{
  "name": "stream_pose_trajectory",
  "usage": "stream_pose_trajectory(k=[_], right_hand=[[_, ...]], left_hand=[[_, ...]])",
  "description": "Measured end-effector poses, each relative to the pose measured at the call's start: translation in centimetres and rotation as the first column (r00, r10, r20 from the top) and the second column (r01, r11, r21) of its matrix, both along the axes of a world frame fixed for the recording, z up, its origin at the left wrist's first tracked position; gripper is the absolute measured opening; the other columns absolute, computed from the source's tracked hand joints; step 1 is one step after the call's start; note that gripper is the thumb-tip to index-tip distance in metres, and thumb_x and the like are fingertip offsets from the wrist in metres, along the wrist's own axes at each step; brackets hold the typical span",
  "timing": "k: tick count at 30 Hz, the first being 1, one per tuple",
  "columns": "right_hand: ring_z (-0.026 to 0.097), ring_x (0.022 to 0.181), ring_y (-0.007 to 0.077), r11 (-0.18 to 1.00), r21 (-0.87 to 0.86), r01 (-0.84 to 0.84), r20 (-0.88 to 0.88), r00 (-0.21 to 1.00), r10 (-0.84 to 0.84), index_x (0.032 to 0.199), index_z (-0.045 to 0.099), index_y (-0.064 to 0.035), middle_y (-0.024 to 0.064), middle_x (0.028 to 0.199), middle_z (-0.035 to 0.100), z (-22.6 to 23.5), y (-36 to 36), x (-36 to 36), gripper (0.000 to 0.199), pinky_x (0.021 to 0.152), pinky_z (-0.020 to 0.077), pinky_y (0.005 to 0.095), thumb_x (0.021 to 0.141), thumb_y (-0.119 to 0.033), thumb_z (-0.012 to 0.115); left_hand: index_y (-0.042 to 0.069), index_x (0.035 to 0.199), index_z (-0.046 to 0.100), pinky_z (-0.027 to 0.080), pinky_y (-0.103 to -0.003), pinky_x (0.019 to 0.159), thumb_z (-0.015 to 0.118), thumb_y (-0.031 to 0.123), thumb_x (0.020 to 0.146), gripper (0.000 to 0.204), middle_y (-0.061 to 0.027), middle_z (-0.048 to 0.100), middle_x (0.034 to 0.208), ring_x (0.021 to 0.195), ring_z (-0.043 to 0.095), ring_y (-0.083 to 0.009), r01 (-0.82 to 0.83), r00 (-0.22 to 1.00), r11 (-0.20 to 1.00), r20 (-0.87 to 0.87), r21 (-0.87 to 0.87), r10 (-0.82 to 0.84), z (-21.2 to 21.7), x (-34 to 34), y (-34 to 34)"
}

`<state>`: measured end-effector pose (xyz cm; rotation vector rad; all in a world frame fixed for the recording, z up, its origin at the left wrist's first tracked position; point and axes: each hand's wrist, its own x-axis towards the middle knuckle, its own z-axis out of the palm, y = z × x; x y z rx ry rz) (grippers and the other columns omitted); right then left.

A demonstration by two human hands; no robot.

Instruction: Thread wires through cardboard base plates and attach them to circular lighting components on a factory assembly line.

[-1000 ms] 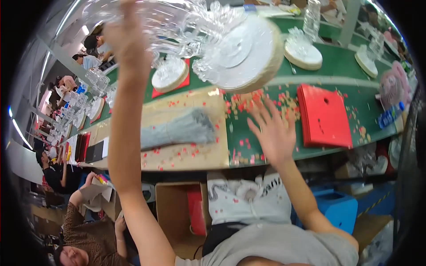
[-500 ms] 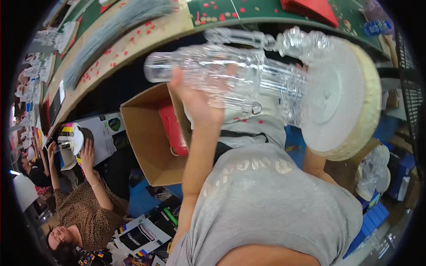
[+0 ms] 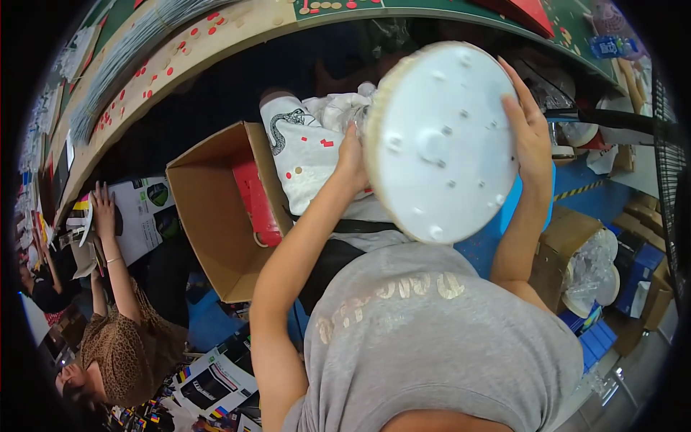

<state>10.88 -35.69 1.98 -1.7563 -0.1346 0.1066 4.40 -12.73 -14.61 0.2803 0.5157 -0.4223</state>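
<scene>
A round white base with a cream, rough-looking rim fills the middle of the head view. Its underside, dotted with small raised bumps, is turned up toward me. Clear plastic parts fixed to it are mostly hidden behind the disc. My left hand is closed round the clear plastic at the disc's left edge, its fingers partly hidden. At the upper right edge, my right hand grips the rim, thumb on the underside. Both hands hold the piece tilted above my lap.
A cardboard box with something red inside stands at my left. A worktable curves across the far side, bearing grey wires and scattered red discs. A co-worker sits left. Another box holds clear plastic pieces at right.
The clear plastic piece has been turned so its white underside faces me, and it has come left. My right hand, mostly hidden before, now shows on the rim; my left hand has moved nearer the base.
</scene>
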Motion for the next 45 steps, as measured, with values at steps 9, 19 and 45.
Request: stream_pose_trajectory(k=[9, 19, 45], right_hand=[[0.060, 0.124, 0.0240, 0.960, -0.281, 0.007, 0.213, 0.976, 0.055, 0.140, 0.061, -0.0031, 0.0167, 0.142, 0.061, 0.2, 11.0, 0.8, 0.039, 0.108, 0.0427, 0.0327, 0.103, -0.015, 0.058], [0.061, 0.098, 0.0316, 0.751, -0.629, -0.201, 0.417, 0.728, 0.544, 0.115, 0.071, 0.0028, 0.0172, 0.119, 0.065, 3.1, 12.6, -2.0, 0.034, 0.081, 0.0537, 0.0379, 0.092, -0.021, 0.069], [0.074, 0.094, 0.0130, 0.925, -0.373, -0.079, 0.686, 0.647, 0.332, 0.106, 0.078, -0.0100, 0.0027, 0.098, 0.078, 0.2, 12.9, -4.3, 0.019, 0.058, 0.0433, 0.0256, 0.088, -0.016, 0.075]], left_hand=[[0.000, 0.149, 0.037, 0.043, -0.048, 0.111, 0.051, 0.031, 0.099, 0.060, -0.0239, 0.055, 0.142, 0.127, 0.059, -0.0374, -0.472, 0.871, -0.393, 0.486, 0.789, -0.070, 15.4, -6.4, 2.6], [-0.010, 0.153, 0.010, 0.022, -0.061, 0.120, 0.053, 0.011, 0.086, 0.082, -0.0173, 0.071, 0.127, 0.138, 0.054, -0.0353, -0.677, 0.713, -0.334, 0.471, 0.656, -0.519, 15.6, -0.1, 7.6], [-0.005, 0.084, 0.063, 0.044, -0.028, 0.052, 0.067, 0.014, 0.098, 0.023, -0.0099, 0.064, 0.063, 0.054, 0.058, -0.0129, -0.319, 0.947, -0.125, 0.320, 0.940, -0.008, 16.9, -6.4, 2.6]])
